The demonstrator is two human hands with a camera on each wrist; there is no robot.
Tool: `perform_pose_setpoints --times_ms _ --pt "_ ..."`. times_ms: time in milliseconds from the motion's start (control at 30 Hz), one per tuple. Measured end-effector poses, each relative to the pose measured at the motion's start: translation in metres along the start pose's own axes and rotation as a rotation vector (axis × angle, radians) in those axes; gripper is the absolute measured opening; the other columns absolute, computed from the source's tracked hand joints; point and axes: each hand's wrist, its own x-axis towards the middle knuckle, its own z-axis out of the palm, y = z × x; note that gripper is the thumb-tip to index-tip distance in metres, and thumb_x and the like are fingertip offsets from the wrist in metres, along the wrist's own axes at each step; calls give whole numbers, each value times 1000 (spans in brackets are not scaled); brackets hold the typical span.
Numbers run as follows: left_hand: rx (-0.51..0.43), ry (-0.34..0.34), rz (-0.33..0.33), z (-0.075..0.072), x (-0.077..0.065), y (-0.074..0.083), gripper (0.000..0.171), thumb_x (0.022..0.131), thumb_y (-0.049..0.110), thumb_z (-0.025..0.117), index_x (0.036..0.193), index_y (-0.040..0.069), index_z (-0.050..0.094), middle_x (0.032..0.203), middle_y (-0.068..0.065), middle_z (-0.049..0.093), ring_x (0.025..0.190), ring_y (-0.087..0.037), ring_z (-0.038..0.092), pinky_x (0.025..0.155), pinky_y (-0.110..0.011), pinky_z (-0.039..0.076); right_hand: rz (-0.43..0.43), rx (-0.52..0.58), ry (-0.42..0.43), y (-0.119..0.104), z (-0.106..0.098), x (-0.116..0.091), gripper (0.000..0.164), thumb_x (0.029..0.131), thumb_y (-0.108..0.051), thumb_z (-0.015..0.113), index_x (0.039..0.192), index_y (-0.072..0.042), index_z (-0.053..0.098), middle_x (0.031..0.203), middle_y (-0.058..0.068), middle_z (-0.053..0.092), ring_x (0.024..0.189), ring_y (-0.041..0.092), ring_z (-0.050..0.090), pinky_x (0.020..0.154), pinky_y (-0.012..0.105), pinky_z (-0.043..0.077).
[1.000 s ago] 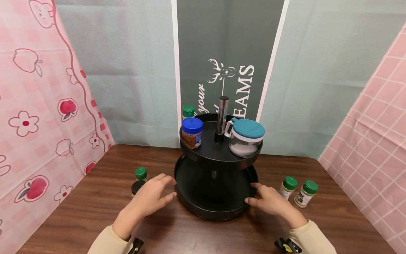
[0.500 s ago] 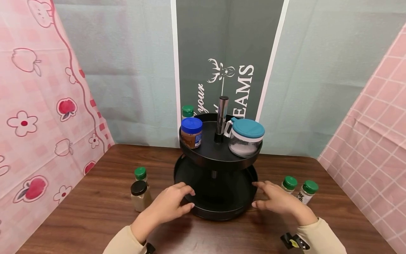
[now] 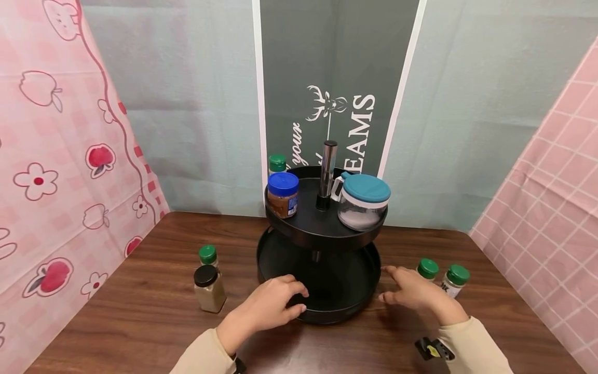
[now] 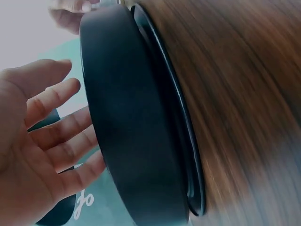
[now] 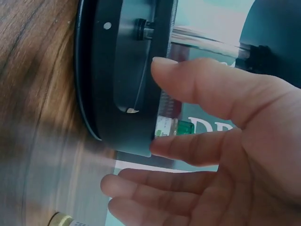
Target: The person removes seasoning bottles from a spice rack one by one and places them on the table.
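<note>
A black two-tier round rack (image 3: 329,316) with a chrome centre post stands mid-table. My left hand (image 3: 274,305) is over the front-left rim of its lower tier, fingers loosely bent and holding nothing. In the left wrist view, the fingertips (image 4: 98,162) reach the rim's edge; whether they touch is unclear. At the rack's right side, my right hand (image 3: 416,293) points toward the lower rim, thumb and fingers spread and nothing held. The upper tier carries a blue-lidded jar of brown powder (image 3: 282,196), a teal-lidded glass jar (image 3: 362,202) and a green-capped bottle (image 3: 277,163).
Left of the rack stand a black-capped spice jar (image 3: 209,291) and a green-capped one (image 3: 207,254) behind it. Two green-capped spice bottles, one nearer (image 3: 455,280) and one partly behind my right hand (image 3: 427,268), stand at right. Curtains hang around the wooden table (image 3: 140,311).
My left hand has moved rightward from beside the rack to its front-left rim, uncovering the black-capped jar. My right hand has shifted slightly right, away from the rim. The jars on the rack stay put.
</note>
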Motion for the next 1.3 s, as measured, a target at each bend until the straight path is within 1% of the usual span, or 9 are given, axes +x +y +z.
perform_pose_setpoints --times_ms 67,167,333,567,733,833,1000,1133,1300 --pt "-1 -22 21 3 3 2 16 84 18 68 99 13 67 89 4 58 77 -4 54 66 -19 45 9 1 -3 2 0 1 69 79 -27 73 129 11 44 119 30 51 109 45 49 84 54 41" --pt "0 -53 46 7 5 3 16 83 13 69 98 15 67 88 6 59 76 -3 54 66 -16 44 25 -18 -6 3 0 3 69 78 -26 73 129 11 44 119 30 51 110 46 48 84 55 41" --pt "14 -81 66 13 4 3 22 81 1 67 95 17 68 89 8 61 81 -3 58 69 -15 45 34 -61 -13 7 2 5 69 78 -28 74 127 12 46 118 31 51 110 48 47 85 55 40" --pt "14 -59 72 13 1 2 24 79 -2 67 93 17 68 87 8 61 81 -4 59 68 -16 45 49 -59 -32 12 4 8 68 77 -27 74 125 13 47 119 30 51 111 48 47 85 55 40" --pt "18 -50 81 13 1 2 24 78 -2 67 92 17 67 86 8 60 80 -4 59 67 -16 46 46 -57 -23 12 6 7 66 77 -26 74 125 12 48 118 30 52 110 47 47 86 55 40" --pt "35 -30 93 13 0 2 24 77 -2 66 91 17 67 85 7 60 79 -4 59 67 -18 46 37 -55 -19 9 9 4 66 76 -26 75 124 12 49 116 30 53 109 46 49 86 54 40" --pt "58 10 89 12 -3 0 22 74 -1 63 86 17 66 81 7 59 76 -5 58 64 -25 47 6 -64 -17 5 17 0 67 75 -26 76 123 11 50 111 28 54 104 43 52 85 52 41" --pt "86 24 75 9 -5 -3 19 71 1 63 81 17 65 77 8 58 72 -6 57 59 -30 44 -15 -77 -15 2 23 -5 67 74 -26 76 122 13 50 113 30 53 105 43 51 85 52 41" --pt "151 42 69 5 -8 -10 17 69 4 64 78 18 65 75 8 58 71 -8 58 61 -34 44 -25 -81 -41 -3 29 -10 65 75 -25 76 119 15 51 110 30 54 100 42 54 82 52 42"
